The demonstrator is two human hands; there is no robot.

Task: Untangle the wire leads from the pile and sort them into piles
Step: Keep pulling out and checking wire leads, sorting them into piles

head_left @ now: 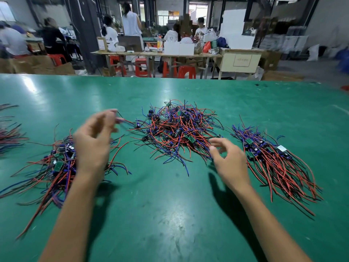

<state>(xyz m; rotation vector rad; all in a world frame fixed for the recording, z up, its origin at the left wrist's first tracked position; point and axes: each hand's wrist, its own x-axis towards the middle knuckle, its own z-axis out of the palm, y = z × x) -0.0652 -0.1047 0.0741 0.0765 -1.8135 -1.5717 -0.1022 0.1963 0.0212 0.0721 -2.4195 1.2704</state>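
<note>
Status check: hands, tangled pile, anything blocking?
Left hand pinching a wire lead off the tangled pile. Right hand open at pile's edge. Sorted piles left and right. Nothing blocking.

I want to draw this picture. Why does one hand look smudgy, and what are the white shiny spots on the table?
Head view: the left hand is motion-blurred, its fingers smeared; the right hand is sharper. The white patches are lamp glare on the green table; both arms cast dark shadows there.

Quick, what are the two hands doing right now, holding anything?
Left hand: pinching a wire lead drawn from the tangled pile.
Right hand: open, fingers loosely curled, holding nothing.
</note>
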